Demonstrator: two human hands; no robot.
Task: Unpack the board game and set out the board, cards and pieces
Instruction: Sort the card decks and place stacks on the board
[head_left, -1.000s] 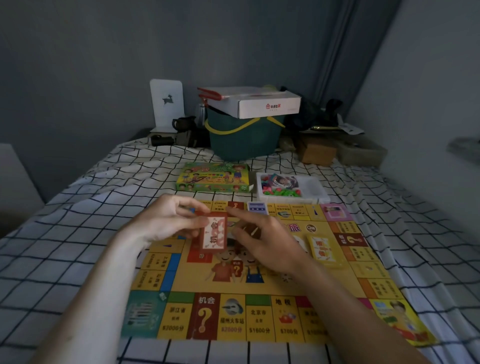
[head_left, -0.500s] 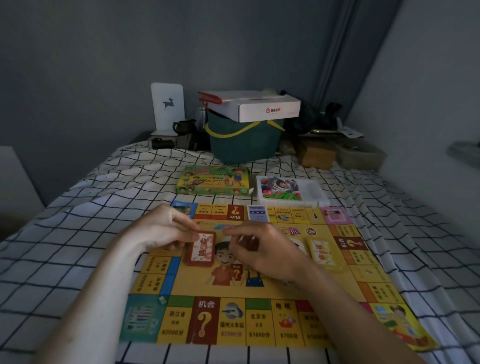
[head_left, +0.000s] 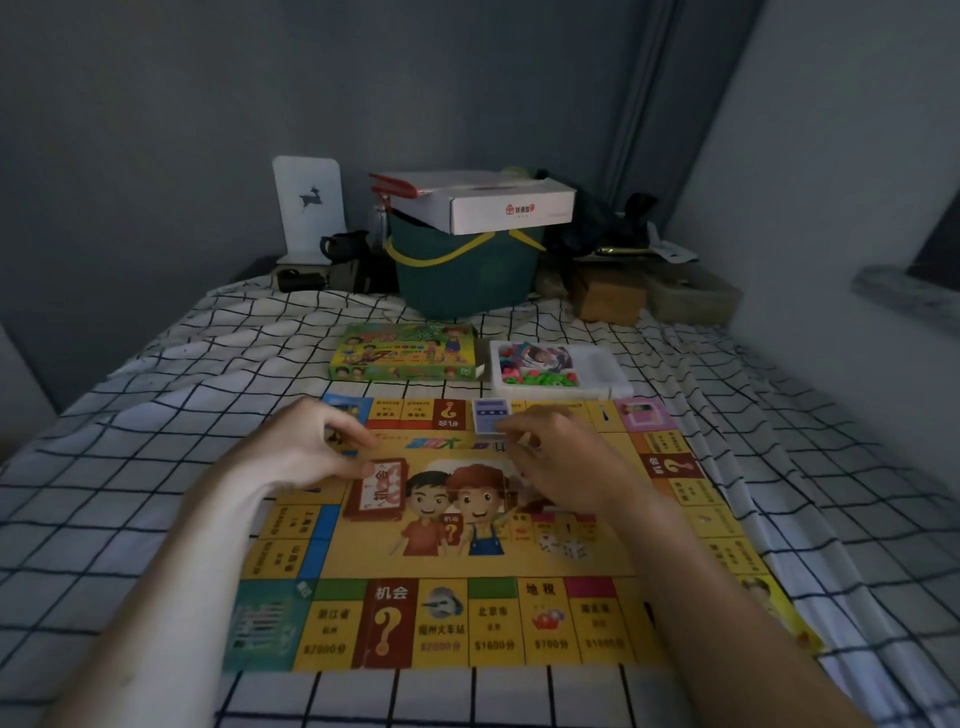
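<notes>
A yellow game board (head_left: 467, 566) lies flat on a checked bedsheet (head_left: 130, 467) in the lower middle of the frame. A red-backed deck of cards (head_left: 378, 491) rests on the board, left of the two cartoon children printed at its centre. The left hand (head_left: 306, 449) hovers at the deck's upper left corner, fingers curled inward with the thumb tip touching or just over that corner; whether it actually grips the cards cannot be told. The right hand (head_left: 566, 462) sits over the board's centre right, fingers bent downward and close together; what they hold, if anything, is hidden. A blue-and-white card stack (head_left: 490, 415) stands on the board's far edge, just beside the right hand's fingertips. Two white dice (head_left: 563, 546) lie on the board below the right wrist.

Beyond the board, in the middle of the frame, the green game box (head_left: 405, 353) lies on the sheet, and to its right a white tray (head_left: 608, 371) holds small green and pink pieces (head_left: 540, 375). Further back, at the head of the bed, a dark green bucket (head_left: 467, 275) carries a white carton (head_left: 511, 208) on top, with a white deer-printed panel (head_left: 309, 208) upright to its left.
</notes>
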